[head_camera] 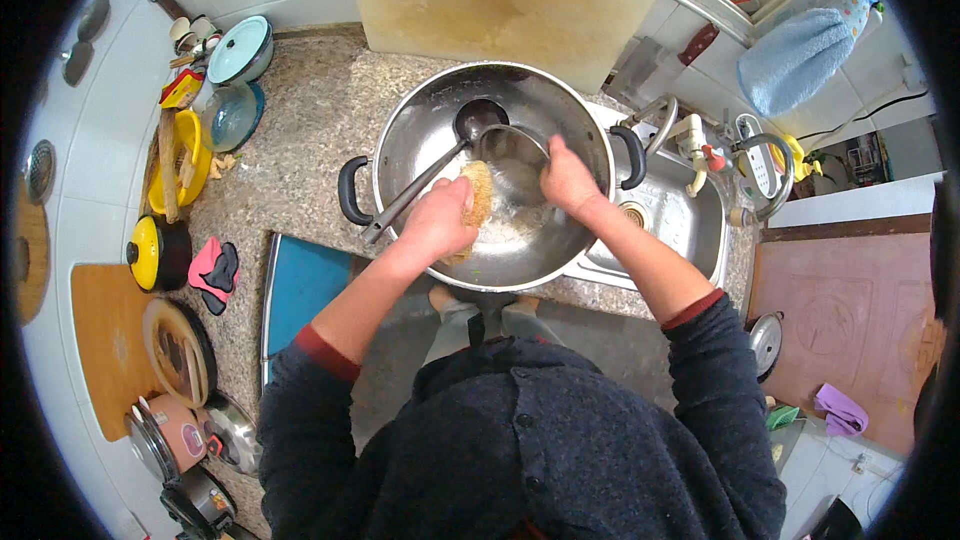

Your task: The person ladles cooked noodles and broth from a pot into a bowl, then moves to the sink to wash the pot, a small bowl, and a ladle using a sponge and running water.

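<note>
A large stainless steel pot [555, 262] with two black handles stands before me, partly over the sink edge. My left hand [442, 217] grips a tan loofah-like scrubber [478, 195] inside it. My right hand [571, 178] holds the rim of a round metal bowl [514, 165], tilted in the pot, a little to the right of the scrubber. A metal ladle [416, 199] lies across the pot, its dark cup [480, 120] near the back and its handle over the left rim. Some water seems to lie at the pot's bottom.
At right is a steel sink [675, 202] with a faucet [664, 124]. A large cutting board [502, 0] leans behind the pot. Left on the granite counter [300, 112] stand a yellow basket [196, 157], lidded bowls, a yellow-lidded pot [157, 251] and a pink-black cloth item [214, 270].
</note>
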The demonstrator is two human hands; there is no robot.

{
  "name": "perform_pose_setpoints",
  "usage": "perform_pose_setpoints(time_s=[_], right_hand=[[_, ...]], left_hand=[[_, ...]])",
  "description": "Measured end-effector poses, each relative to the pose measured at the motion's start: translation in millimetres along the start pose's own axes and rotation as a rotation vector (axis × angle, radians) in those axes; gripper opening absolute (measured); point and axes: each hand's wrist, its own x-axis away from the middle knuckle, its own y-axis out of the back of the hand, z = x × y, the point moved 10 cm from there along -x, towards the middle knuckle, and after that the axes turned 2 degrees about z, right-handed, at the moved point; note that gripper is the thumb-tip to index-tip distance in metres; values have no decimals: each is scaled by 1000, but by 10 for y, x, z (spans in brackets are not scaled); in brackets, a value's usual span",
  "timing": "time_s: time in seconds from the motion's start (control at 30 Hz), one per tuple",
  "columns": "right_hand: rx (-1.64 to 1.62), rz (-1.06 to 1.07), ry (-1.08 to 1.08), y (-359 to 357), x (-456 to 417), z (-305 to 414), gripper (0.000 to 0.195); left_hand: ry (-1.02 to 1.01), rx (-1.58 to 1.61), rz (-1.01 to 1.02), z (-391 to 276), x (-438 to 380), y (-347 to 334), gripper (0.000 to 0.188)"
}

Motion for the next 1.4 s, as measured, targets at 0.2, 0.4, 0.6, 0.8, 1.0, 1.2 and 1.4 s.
perform_pose_setpoints(time_s=[0.2,0.4,0.6,0.8,1.0,1.2,1.4], right_hand=[[-1219,471,-670,-631,349,75,43],[-1085,267,-560,-186,448,28,35],[-1052,347,-500,15,534,117,37],[-1241,80,-508,-222,503,75,41],[-944,-276,-343,20,514,-70,47],[-842,17,-236,157,316,-108,52],[-901,-178,-427,-27,522,-21,51]], left_hand=[[-175,136,-214,-380,58,61,89],[-415,-300,-295,-1018,88,-85,75],[-566,-429,-288,-927,118,3,45],[-387,-355,-373,-726,-26,-80,33],[-426,-61,-463,-1123,84,-26,42],[-727,-432,-430,-919,116,212,38],[-282,-114,-387,-846,-57,-118,41]])
